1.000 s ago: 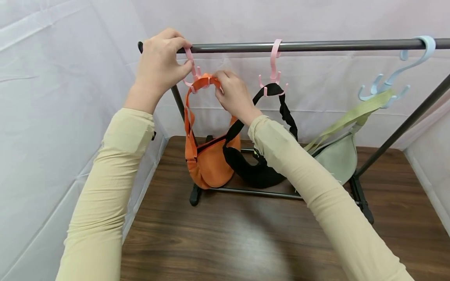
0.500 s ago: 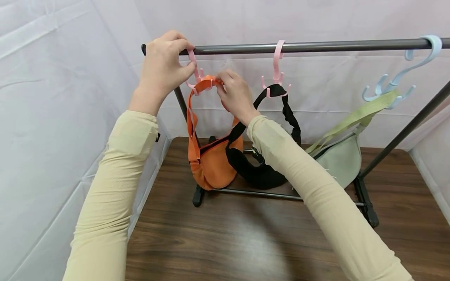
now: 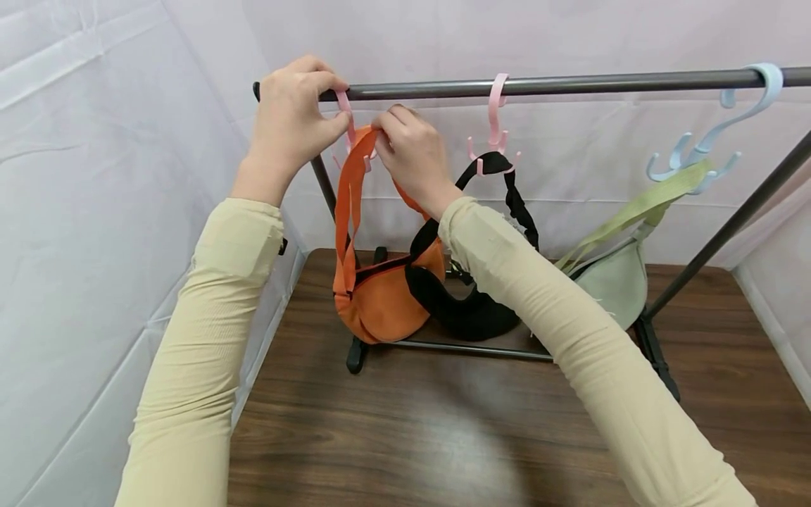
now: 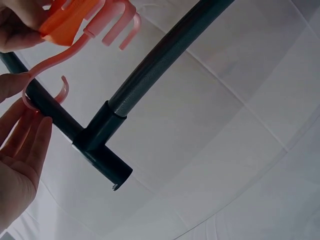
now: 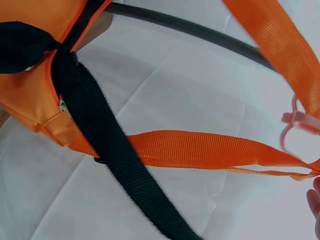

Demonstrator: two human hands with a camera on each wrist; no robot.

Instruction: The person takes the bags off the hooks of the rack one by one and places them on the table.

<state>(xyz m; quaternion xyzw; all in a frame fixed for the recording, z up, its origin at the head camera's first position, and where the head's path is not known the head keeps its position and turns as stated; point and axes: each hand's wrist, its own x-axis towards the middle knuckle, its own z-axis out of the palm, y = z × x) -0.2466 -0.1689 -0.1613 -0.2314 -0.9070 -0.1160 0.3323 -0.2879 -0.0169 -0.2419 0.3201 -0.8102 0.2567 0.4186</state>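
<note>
My left hand [image 3: 288, 123] grips a pink hook [image 3: 344, 105] where it hangs over the rod's left end. In the left wrist view, the thumb and fingers of my left hand [image 4: 22, 160] lie on either side of the hook's top curve [image 4: 29, 85]. Beside it, my right hand [image 3: 415, 158] pinches the top of the orange strap [image 3: 350, 201], which rises in a peak in front of the hook's prongs. The orange waist bag [image 3: 389, 303] hangs below, its zip edge upward. In the right wrist view, a black strap [image 5: 102, 115] crosses in front of the orange strap [image 5: 190, 147].
A second pink hook [image 3: 495, 113] carries a black bag [image 3: 465, 317] by its strap. Farther right, a blue hook [image 3: 703, 144] bears a pale green bag [image 3: 614, 285]. The rack's dark rod [image 3: 602, 83] runs above the brown wood-grain surface [image 3: 380, 436]; white fabric walls [image 3: 95, 211] surround it.
My right hand has moved slightly up and left, pulling the orange strap's top from a low arc across the prongs into a higher peak. My left hand keeps its grip on the pink hook.
</note>
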